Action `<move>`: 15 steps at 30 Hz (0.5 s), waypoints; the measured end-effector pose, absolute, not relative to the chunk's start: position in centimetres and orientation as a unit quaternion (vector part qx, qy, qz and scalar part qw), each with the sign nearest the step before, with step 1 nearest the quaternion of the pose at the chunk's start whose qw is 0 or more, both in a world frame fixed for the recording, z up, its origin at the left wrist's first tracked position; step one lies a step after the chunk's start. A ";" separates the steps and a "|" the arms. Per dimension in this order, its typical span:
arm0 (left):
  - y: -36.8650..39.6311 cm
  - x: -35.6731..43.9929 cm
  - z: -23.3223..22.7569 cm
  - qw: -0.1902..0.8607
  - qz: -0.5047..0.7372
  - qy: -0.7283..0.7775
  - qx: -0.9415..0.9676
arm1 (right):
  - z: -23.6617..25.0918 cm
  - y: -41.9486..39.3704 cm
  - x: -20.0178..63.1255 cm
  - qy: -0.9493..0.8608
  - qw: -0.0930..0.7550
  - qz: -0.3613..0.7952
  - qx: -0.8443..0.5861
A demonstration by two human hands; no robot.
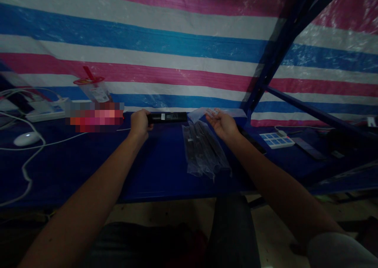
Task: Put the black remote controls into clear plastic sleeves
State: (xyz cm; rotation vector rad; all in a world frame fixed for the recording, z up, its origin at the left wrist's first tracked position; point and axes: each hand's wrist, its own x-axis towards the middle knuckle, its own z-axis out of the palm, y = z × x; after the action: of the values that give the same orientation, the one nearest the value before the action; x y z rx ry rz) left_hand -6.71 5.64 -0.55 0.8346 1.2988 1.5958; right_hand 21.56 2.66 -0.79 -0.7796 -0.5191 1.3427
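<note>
My left hand [139, 125] is closed round one end of a black bar-shaped object [174, 117], which lies level above the blue table and bears a small white label. What kind of object it is, I cannot tell. To its right, my right hand [223, 124] pinches a crumpled clear plastic bag [198, 113] at the back of the table. Between my forearms lie several clear plastic sleeves [205, 151] with dark long pieces inside, side by side near the table's front edge. Whether the pinched plastic is joined to these sleeves is unclear.
On the left stand a drink cup [96, 91] with a red straw, a white mouse [27, 138] and loose white cables [25, 169]. A white power strip [276, 140] and a phone [309, 148] lie right. A blue metal frame [274, 63] rises before the striped sheet [177, 39].
</note>
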 end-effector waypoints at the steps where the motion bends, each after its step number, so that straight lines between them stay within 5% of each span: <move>1: 5.5 -6.6 -0.5 0.429 0.645 0.534 0.339 | -0.8 2.7 21.6 -0.230 0.684 0.602 -0.343; 15: 5.6 -6.3 -0.6 0.438 0.625 0.548 0.343 | -1.0 2.8 21.7 -0.236 0.689 0.610 -0.312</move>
State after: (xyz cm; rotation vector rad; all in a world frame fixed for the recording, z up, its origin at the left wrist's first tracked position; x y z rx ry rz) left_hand -6.28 5.56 -0.62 0.8521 1.3630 1.5540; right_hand 21.68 2.84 -1.03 -0.6990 -0.5271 1.3657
